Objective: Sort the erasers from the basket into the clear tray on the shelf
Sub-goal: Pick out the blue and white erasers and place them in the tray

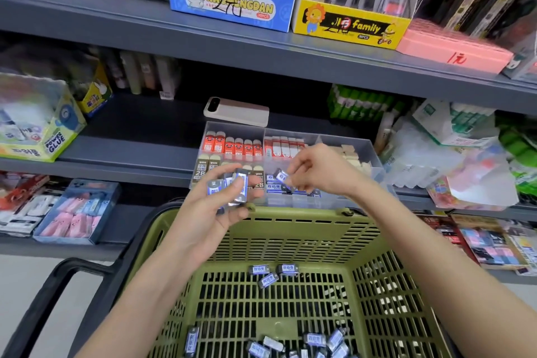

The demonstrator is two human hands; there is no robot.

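My left hand point(223, 206) holds a stack of several blue-and-white wrapped erasers point(232, 187) above the far rim of the green basket point(293, 229). My right hand point(322, 174) pinches one blue eraser point(281, 176) over the front right compartment of the clear tray point(374, 166) on the shelf. That compartment holds a row of matching blue erasers point(276, 187). Other compartments hold red-sleeved erasers point(232, 145) and 2B erasers point(200, 171). More blue erasers point(273, 273) lie loose on the basket floor, with several at its near edge point(316, 341).
A pink phone point(236, 110) lies on the shelf behind the tray. A glue box point(37, 131) stands at the left and white packets point(436, 154) at the right. The basket's black handle point(58, 293) sticks out to the left. Upper shelf carries display boxes point(232, 6).
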